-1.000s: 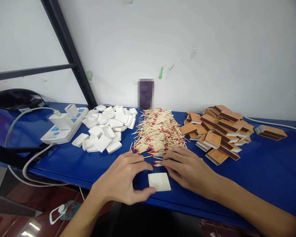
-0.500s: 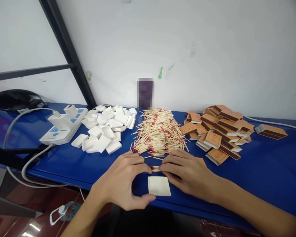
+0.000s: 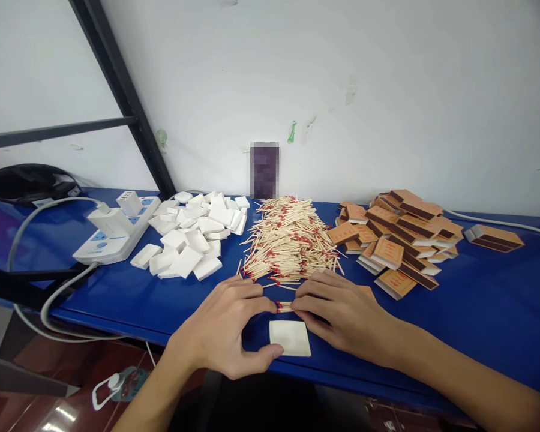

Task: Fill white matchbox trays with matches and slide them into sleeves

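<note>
A small row of red-tipped matches (image 3: 284, 306) lies between the fingertips of both hands. My left hand (image 3: 225, 327) is spread in a C shape, its forefinger touching the red heads. Its thumb reaches the left edge of a white inner matchbox tray (image 3: 290, 338), which lies hollow side up near the table's front edge. From the other side, my right hand (image 3: 337, 309) has its fingers closed on the plain ends of the matches. A large heap of loose matches (image 3: 292, 240) rises just behind both hands.
White trays (image 3: 186, 237) are piled on the left, beside a power strip (image 3: 117, 231) with cables. Brown matchbox sleeves (image 3: 400, 234) are heaped on the right. The blue table (image 3: 486, 300) backs onto a wall; a plastic bottle (image 3: 128, 384) is on the floor.
My left thumb has moved slightly up onto the tray's edge. The matches and my right hand look almost the same.
</note>
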Available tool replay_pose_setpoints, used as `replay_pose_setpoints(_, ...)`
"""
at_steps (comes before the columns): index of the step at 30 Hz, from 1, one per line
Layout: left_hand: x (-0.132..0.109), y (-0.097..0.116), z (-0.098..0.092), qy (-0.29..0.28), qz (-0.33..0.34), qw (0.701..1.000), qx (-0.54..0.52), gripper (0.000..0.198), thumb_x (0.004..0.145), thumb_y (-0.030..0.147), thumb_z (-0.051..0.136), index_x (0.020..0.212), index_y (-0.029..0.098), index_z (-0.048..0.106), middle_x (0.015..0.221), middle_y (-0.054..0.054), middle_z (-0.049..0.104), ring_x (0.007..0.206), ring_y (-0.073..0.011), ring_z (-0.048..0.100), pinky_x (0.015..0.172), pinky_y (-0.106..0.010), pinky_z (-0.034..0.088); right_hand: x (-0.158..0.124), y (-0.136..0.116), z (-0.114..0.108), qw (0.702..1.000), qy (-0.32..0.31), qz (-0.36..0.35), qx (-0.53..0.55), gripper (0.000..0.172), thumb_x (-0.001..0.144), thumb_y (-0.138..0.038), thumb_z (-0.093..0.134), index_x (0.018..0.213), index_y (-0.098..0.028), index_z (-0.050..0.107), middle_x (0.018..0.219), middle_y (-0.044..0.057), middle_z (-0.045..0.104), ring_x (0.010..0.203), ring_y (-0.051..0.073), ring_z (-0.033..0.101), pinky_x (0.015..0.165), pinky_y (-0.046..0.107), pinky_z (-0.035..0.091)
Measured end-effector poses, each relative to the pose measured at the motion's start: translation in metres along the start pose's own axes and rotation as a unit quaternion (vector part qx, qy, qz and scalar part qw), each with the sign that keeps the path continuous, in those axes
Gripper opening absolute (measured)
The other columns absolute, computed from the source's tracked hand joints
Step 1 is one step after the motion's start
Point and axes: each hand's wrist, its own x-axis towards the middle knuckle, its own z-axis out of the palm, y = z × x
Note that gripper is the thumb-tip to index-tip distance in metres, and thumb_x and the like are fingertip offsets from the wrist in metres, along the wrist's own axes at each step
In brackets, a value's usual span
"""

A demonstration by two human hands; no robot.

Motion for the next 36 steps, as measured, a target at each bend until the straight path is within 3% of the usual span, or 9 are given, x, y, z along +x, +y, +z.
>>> replay_pose_setpoints(11, 0.0013, 0.0005, -0.0021, 0.021, 0.014, 1.000, 0.001, 0.036, 0.074, 0.040, 0.069, 0.105, 0.021, 0.067, 0.089, -0.003, 0.067, 0.082, -0.0227, 0.063, 0.083, -0.040, 0.044, -0.0013, -0.0012, -0.0018, 1.000, -0.015, -0.006, -0.011, 0.020, 0.098, -0.019, 0.049, 0.091, -0.019, 0.067, 0.087, 0.004, 0.067, 0.084, 0.020, 0.058, 0.081, 0.037, 0.047)
replay_pose_setpoints(15, 0.0044, -0.0027, -0.0023, 0.084, -0.025, 0.996, 0.033, 0.021, 0.088, 0.034, 0.056, 0.095, 0.019, 0.068, 0.083, -0.003, 0.066, 0.077, -0.0212, 0.059, 0.075, -0.038, 0.042, -0.0004, -0.0025, -0.0023, 1.000, -0.012, -0.009, -0.013, 0.018, 0.098, -0.019, 0.050, 0.093, -0.019, 0.068, 0.087, 0.004, 0.067, 0.083, 0.020, 0.059, 0.080, 0.037, 0.048)
replay_pose_setpoints(18, 0.0067, -0.0060, -0.0014, 0.113, -0.073, 0.989, 0.066, 0.025, 0.096, 0.028, 0.045, 0.094, 0.019, 0.069, 0.085, -0.004, 0.066, 0.079, -0.0205, 0.057, 0.075, -0.037, 0.041, 0.0002, -0.0009, -0.0026, 1.000, -0.004, -0.005, -0.027, 0.019, 0.098, -0.019, 0.049, 0.094, -0.018, 0.068, 0.088, 0.005, 0.069, 0.084, 0.020, 0.060, 0.080, 0.037, 0.049)
replay_pose_setpoints(27, 0.0082, -0.0045, 0.0001, 0.065, -0.078, 0.989, 0.109, 0.029, 0.094, 0.022, 0.047, 0.106, 0.020, 0.074, 0.088, -0.006, 0.063, 0.082, -0.0216, 0.054, 0.075, -0.037, 0.042, 0.0008, 0.0033, -0.0038, 0.992, -0.030, 0.009, -0.125, 0.028, 0.093, -0.010, 0.050, 0.115, -0.015, 0.067, 0.113, 0.011, 0.070, 0.104, 0.026, 0.063, 0.088, 0.044, 0.055)
replay_pose_setpoints(36, 0.0088, -0.0024, -0.0005, 0.068, -0.085, 0.988, 0.109, 0.030, 0.095, 0.024, 0.046, 0.099, 0.019, 0.075, 0.084, -0.005, 0.061, 0.080, -0.0213, 0.053, 0.075, -0.038, 0.040, -0.0004, 0.0055, -0.0019, 0.990, -0.039, -0.003, -0.137, 0.033, 0.090, -0.005, 0.049, 0.116, -0.013, 0.067, 0.116, 0.010, 0.070, 0.105, 0.029, 0.061, 0.086, 0.048, 0.056)
